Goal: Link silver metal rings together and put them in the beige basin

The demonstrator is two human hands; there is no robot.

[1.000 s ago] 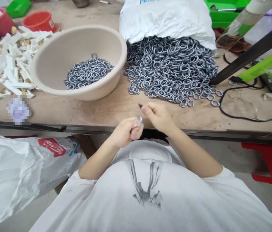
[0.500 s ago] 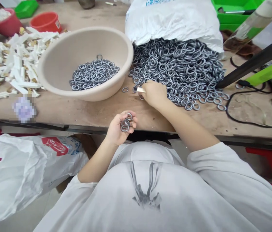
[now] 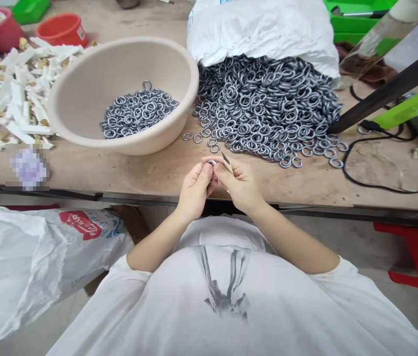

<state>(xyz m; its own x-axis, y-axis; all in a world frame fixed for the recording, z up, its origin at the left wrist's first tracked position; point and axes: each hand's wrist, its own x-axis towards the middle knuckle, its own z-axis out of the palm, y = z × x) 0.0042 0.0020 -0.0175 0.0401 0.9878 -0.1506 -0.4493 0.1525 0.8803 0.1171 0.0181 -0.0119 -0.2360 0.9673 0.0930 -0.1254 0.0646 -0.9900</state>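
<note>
Your left hand [image 3: 194, 190] and your right hand [image 3: 244, 185] were brought together above the near edge of the workbench [image 3: 149, 173], fingertips meeting. Your left hand was closed on a smooth, round grey ring [image 3: 211, 162], its thumb pressed against the near side; only the upper arc of the ring showed between the fingers. Your right thumb met the same ring, while that hand was also closed on a slim blade tool [image 3: 225, 159], dark and pointed at the tip, pale along the body, tilted up and to the left. Whether further rings lay within your left palm could not be told.

Just beyond your hands, on the right, a dense ring pile [image 3: 268, 109] with a dull metallic sheen spilled from the mouth of a creased white sack [image 3: 260, 32]. Several loose rings lay flat at its near and left edges. To the left stood a smooth beige basin [image 3: 90, 86], round and thick-rimmed, with a smaller batch of like rings [image 3: 136, 116] heaped inside. Farther left, angular white strips [image 3: 23, 101] were strewn in a jumble before a round red tub [image 3: 62, 30]. On the right, a straight black bar [image 3: 390, 91] slanted down to the pile's edge, and a thin black cable [image 3: 401, 190] curved over the wood-toned surface.
</note>
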